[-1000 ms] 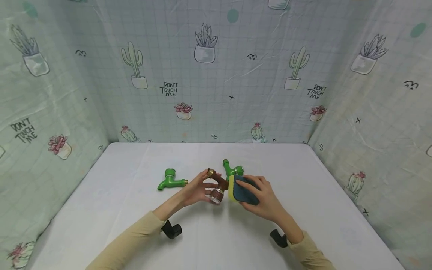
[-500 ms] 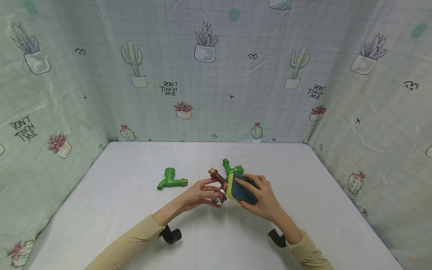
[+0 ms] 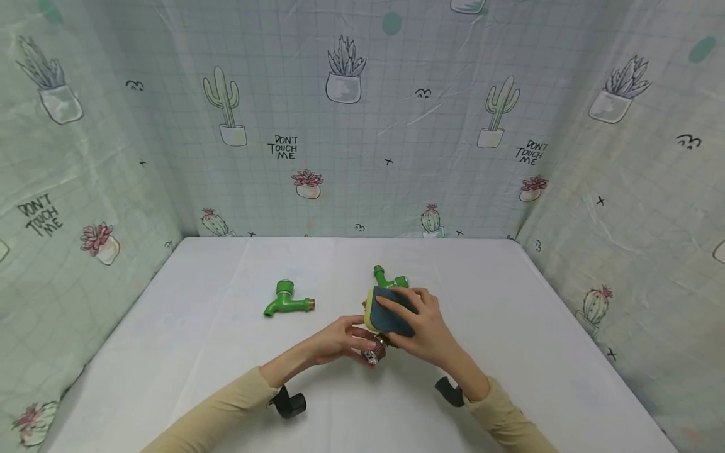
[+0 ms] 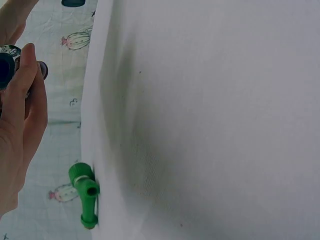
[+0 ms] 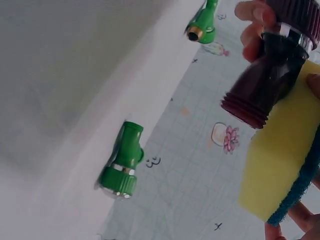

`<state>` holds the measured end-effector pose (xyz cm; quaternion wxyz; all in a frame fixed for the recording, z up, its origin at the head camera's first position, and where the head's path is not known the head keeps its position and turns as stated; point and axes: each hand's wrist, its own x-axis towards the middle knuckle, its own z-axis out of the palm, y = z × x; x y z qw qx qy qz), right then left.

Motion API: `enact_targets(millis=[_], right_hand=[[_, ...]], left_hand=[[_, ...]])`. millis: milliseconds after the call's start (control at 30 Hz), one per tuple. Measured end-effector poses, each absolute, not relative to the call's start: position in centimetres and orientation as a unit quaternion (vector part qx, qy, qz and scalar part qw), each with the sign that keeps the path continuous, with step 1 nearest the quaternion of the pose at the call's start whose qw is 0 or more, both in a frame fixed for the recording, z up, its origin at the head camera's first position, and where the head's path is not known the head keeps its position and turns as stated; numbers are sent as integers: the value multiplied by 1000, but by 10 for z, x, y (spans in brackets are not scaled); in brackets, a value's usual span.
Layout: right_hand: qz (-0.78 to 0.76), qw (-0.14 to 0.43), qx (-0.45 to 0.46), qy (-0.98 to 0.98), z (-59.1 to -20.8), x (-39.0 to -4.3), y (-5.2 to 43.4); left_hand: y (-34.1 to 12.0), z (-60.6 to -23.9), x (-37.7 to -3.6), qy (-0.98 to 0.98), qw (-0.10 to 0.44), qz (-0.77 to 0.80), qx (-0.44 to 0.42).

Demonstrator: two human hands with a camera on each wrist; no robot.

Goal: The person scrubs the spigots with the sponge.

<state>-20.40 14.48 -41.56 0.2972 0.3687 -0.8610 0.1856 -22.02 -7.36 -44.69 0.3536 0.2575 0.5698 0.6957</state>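
Gripping the brown tap point(image 3: 374, 353) by its ribbed knob, the left hand point(image 3: 337, 343) has its left fingers point(image 4: 28, 62) curled around it, the thing hanging tilted in the air above the tabletop point(image 3: 192, 340). Just beside those fingers, the right hand point(image 3: 425, 324) holds the sponge point(image 3: 391, 313) between thumb and right fingers point(image 3: 399, 309), one finger lying along the blue scouring face. The sponge's yellow side faces the brown tap and lies against its body, hiding much of it from the head view; the right wrist view shows the dark threaded end poking out past the sponge, and a silvery band next to the knob by the left fingertips. Beyond the left fingers and off to their left, one green tap point(image 3: 287, 304) lies on its side, its brass end pointing toward the right. Just past the right fingers, a second green tap point(image 3: 387, 277) lies partly hidden behind the sponge. Behind the fingers, nearer the person, a black mount point(image 3: 291, 404) hangs at the left wrist and another black mount point(image 3: 449, 391) at the right, next to the tan sleeves point(image 3: 218, 406). Farthest from the fingers, a cactus-print cloth point(image 3: 362, 138) rises behind the tabletop.
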Motion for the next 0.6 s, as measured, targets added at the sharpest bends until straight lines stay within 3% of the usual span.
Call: enact_targets(millis=[267,600], right_hand=[[142,330,378,-853,-409,-208,138],[126,300,361,-874,-416,-204,155]], left_hand=[[-71,-448,-216,579,350,699,232],[-86,-444,-223,580,328,717,205]])
